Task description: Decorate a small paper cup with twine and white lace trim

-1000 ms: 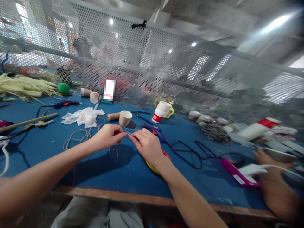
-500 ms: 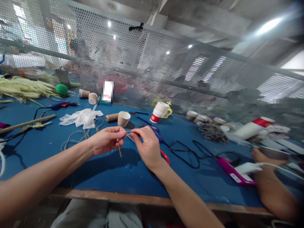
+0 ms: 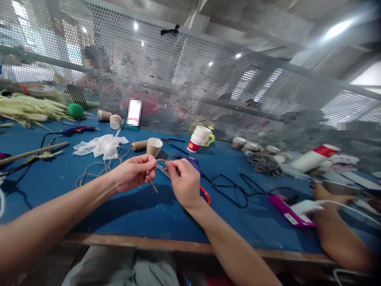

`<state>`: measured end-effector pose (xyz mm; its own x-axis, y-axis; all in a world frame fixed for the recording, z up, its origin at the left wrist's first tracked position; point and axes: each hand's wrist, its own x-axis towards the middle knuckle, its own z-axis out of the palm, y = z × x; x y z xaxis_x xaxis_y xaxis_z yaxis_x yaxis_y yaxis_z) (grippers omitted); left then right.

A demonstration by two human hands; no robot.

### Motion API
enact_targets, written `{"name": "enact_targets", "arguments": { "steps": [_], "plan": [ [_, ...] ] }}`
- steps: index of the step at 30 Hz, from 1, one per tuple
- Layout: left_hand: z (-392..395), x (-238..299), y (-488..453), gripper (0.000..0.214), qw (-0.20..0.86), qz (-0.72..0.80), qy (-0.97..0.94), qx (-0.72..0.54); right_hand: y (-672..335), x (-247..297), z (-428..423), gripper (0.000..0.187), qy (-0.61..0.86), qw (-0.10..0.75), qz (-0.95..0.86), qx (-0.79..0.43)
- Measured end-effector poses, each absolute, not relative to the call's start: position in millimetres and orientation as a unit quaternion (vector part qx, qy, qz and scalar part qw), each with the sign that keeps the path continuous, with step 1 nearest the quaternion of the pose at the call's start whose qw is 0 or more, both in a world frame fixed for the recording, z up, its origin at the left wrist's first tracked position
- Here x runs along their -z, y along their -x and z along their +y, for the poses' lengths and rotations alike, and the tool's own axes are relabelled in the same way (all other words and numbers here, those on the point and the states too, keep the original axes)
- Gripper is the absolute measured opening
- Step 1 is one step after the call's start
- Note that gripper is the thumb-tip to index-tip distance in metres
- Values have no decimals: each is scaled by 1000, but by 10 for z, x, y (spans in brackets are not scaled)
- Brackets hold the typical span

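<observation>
A short piece of brown twine [image 3: 154,186] runs between my hands above the table, its loose end hanging below the left one. My left hand [image 3: 135,171] pinches it between thumb and fingers. Just to the right, my right hand [image 3: 185,180] has thumb and fingertips closed on the other part, which bows slightly upward. Scissors [image 3: 205,195] with a red handle appear beneath my right hand, their blades pointing toward the left hand and their middle hidden. Behind the hands stand a twine-wrapped cup [image 3: 154,147] and a spool of twine [image 3: 139,145].
White cloth [image 3: 101,147] and loose twine lie left. Blue glue guns [image 3: 79,129], stacked paper cups [image 3: 199,139] and a purple power strip [image 3: 290,212] share the blue table [image 3: 133,220]. A perforated metal screen [image 3: 166,75] closes the back. Another person's arm [image 3: 336,226] rests at right.
The right hand has shifted slightly away from the left, and the twine between them shows as a small arch. Its hanging end has swung to the right. The view has shifted slightly.
</observation>
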<state>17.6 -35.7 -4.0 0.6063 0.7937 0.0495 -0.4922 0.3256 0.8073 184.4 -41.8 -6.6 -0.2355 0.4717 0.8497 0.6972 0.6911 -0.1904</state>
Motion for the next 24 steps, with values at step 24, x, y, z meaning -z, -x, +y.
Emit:
{"name": "enact_targets", "arguments": {
  "steps": [24],
  "plan": [
    [-340, 32, -221, 13, 763, 153, -361, -514, -1805, 74, -376, 16, 277, 516, -531, -613]
  ]
}}
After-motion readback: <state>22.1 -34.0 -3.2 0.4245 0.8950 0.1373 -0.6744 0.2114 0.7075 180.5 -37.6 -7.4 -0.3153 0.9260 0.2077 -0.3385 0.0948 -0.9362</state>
